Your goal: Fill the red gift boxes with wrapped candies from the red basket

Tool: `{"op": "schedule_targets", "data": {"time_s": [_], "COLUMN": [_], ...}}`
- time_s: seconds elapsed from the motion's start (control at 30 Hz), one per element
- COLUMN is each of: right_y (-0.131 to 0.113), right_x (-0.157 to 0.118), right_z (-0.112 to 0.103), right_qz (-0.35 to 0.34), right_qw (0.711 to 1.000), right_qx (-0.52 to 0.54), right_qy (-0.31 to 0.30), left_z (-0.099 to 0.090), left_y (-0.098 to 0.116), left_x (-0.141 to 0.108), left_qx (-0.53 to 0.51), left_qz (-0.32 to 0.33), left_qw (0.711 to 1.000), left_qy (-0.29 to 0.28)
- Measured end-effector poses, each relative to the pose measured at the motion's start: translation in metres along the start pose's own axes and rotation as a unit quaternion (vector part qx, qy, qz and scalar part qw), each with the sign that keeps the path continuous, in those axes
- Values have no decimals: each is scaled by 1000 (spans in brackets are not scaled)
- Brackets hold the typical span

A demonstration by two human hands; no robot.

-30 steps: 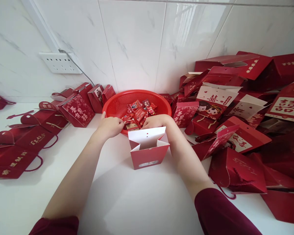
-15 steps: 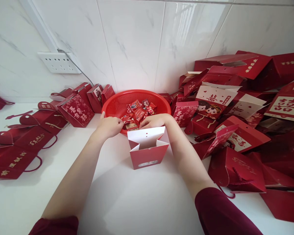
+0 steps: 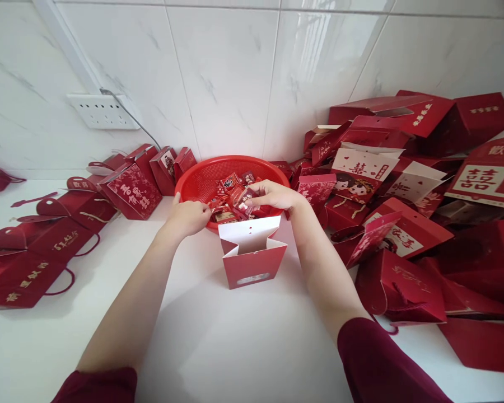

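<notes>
The right hand (image 3: 273, 196) pinches a small, shiny red wrapped packet (image 3: 244, 206) above the round, red perforated plastic basket (image 3: 199, 184); the left hand (image 3: 190, 217), its grip curled closed, holds the near-left rim. An open-topped red cardboard box (image 3: 256, 267) stands just nearer. White counter (image 3: 218, 341) runs between the forearms; red cartons (image 3: 357, 176) flank both sides before marbled white tiles (image 3: 227, 89).

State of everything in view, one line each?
Front box: upright, top open
Basket: partly filled
Loose packets: heaped in the basket, wrapped
Held packet: wrapped, pinched
Right hand: closed on the held packet, over the basket
Left hand: curled at the basket rim; firmness of grip unclear
Right boxes: jumbled pile, some open
Left boxes: clustered
Cable: slanting down the wall
</notes>
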State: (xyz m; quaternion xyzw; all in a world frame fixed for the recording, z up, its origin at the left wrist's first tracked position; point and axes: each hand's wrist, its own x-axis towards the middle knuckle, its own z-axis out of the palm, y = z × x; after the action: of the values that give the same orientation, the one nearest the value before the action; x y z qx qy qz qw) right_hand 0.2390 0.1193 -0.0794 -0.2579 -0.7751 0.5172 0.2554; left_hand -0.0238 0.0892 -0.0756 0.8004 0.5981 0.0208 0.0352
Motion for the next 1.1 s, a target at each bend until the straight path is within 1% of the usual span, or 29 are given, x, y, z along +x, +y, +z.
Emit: {"op": "schedule_targets", "data": {"time_s": [0.07, 0.17, 0.27, 0.33, 0.43, 0.5, 0.57, 0.63, 0.67, 0.73, 0.77, 0.8, 0.83, 0.87, 0.9, 0.93, 1.0, 1.03, 1.07, 1.1], "right_y": [-11, -31, -56, -73, -96, -107, -113, -115, -115, -114, -113, -113, -112, -111, -111, -111, -110, -110, -110, -109], "right_x": [-5, -14, -27, -38, -55, -66, -75, -82, -84, -89, -90, -91, -92, -93, -93, -93, -92, -92, -91, -91], "right_z": [0, 3, 12, 21, 38, 49, 59, 66, 68, 72, 73, 73, 74, 74, 75, 75, 76, 76, 76, 76], "right_qz": [-22, -58, -89, -104, -133, -159, -187, -220, -239, -270, -283, -292, -301, -309, -316, -323, -331, -332, -330, -326], "right_qw": [999, 993, 975, 960, 948, 944, 940, 935, 930, 920, 914, 909, 904, 901, 897, 894, 890, 888, 885, 882], "right_qx": [-14, -66, -135, -176, -195, -189, -182, -178, -180, -191, -199, -206, -213, -219, -224, -228, -240, -248, -259, -269], "right_qy": [28, 81, 155, 192, 213, 219, 219, 214, 212, 211, 213, 214, 214, 214, 212, 209, 202, 202, 203, 206], "left_z": [1, 2, 2, -1, -11, -21, -32, -43, -48, -56, -59, -61, -62, -63, -63, -63, -62, -62, -61, -61], "left_y": [-1, -3, -4, -4, 1, 8, 20, 34, 41, 54, 59, 63, 65, 67, 68, 68, 69, 69, 69, 70], "left_x": [1, 1, 0, -2, -9, -18, -30, -45, -53, -69, -77, -83, -89, -93, -96, -98, -99, -99, -98, -97], "left_qx": [-6, -19, -37, -51, -74, -103, -162, -234, -265, -314, -335, -355, -374, -399, -431, -469, -540, -563, -575, -580], "left_qz": [4, 7, 9, 13, 23, 44, 78, 110, 120, 137, 146, 157, 168, 178, 187, 194, 197, 195, 194, 194], "left_qw": [1000, 1000, 999, 998, 995, 989, 970, 937, 919, 893, 886, 882, 880, 877, 870, 857, 818, 800, 788, 782], "left_qy": [5, 13, 22, 30, 56, 94, 161, 237, 266, 291, 286, 269, 241, 201, 149, 90, -29, -74, -104, -119]}}
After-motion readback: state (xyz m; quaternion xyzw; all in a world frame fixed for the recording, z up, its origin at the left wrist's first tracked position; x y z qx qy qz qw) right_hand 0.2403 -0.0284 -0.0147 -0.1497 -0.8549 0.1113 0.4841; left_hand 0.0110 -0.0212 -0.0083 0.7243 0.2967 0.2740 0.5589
